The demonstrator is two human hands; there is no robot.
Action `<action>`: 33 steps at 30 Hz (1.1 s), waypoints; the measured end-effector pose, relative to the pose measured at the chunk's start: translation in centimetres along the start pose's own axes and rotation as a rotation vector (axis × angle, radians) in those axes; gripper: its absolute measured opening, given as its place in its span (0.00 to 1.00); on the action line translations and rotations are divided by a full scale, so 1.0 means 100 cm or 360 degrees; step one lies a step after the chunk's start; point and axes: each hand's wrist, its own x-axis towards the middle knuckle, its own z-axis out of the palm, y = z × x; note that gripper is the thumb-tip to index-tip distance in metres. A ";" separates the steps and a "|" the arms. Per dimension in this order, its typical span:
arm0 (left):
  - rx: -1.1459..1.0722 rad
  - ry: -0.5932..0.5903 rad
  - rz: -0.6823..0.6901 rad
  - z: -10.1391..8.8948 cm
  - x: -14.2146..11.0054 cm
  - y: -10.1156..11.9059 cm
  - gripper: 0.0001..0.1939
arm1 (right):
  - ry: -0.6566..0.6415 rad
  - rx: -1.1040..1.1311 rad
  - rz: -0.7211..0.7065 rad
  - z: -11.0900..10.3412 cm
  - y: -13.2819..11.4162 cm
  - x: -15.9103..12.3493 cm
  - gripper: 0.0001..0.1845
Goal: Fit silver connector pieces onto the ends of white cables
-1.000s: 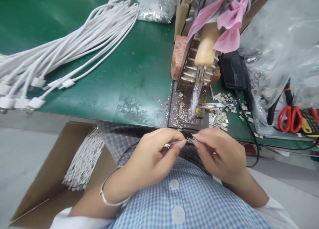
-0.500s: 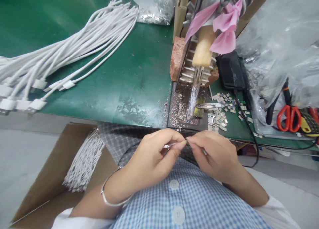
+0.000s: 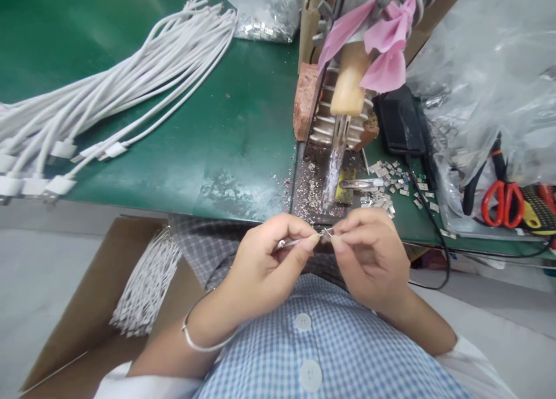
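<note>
My left hand pinches a white cable between thumb and forefinger, close to its stripped end. Thin wires poke out past those fingertips. Facing it, my right hand has thumb and forefinger closed at the tips of the wires, on what looks like a fine wire strand. The fingertips of both hands are a small gap apart, just in front of the table edge. Above them, a soldering iron with a wooden handle points down over a dark tray strewn with metal bits.
White USB cables lie bundled on the green table. Small metal connectors are scattered right of the tray, near red-handled scissors and a black adapter. A cardboard box at lower left holds more white cables.
My right hand first closes in on my left fingertips, then draws slightly back and up, its fingers now more bent. My left hand keeps its pinch on the cable and rises a little.
</note>
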 end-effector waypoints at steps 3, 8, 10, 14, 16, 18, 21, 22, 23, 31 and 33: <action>-0.0084 0.0066 -0.0007 0.002 0.003 -0.005 0.04 | -0.0014 -0.0017 -0.0070 0.001 0.001 0.004 0.12; -0.0176 0.0166 0.0004 0.006 0.007 -0.009 0.04 | 0.0016 -0.0123 -0.0125 0.001 0.001 0.008 0.12; -0.0194 0.0163 0.0006 0.006 0.007 -0.009 0.04 | 0.0024 -0.0134 -0.0137 0.002 0.001 0.008 0.11; -0.0196 0.0161 -0.0006 0.005 0.007 -0.005 0.05 | 0.0028 -0.0111 -0.0162 0.002 0.002 0.009 0.11; -0.0187 0.0156 -0.0036 0.005 0.007 -0.003 0.04 | 0.0029 -0.0103 -0.0165 0.001 0.001 0.010 0.11; -0.0169 0.0155 -0.0063 0.004 0.007 -0.001 0.04 | 0.0019 -0.0104 -0.0168 0.000 0.000 0.010 0.11; -0.0157 0.0165 -0.0073 0.005 0.007 0.000 0.04 | -0.0007 -0.0112 -0.0185 0.000 -0.001 0.011 0.11; -0.0160 0.0165 -0.0074 0.005 0.007 0.000 0.04 | -0.0007 -0.0108 -0.0195 -0.001 -0.001 0.011 0.12; -0.0167 0.0163 -0.0074 0.004 0.007 0.001 0.04 | -0.0006 -0.0100 -0.0207 -0.001 -0.001 0.011 0.12; -0.0100 0.0082 -0.0092 0.001 0.001 0.000 0.04 | -0.0094 -0.0097 -0.0238 -0.003 -0.005 0.008 0.12; -0.0085 0.0084 -0.0089 0.001 0.000 0.000 0.04 | -0.0105 -0.0102 -0.0238 -0.004 -0.005 0.006 0.12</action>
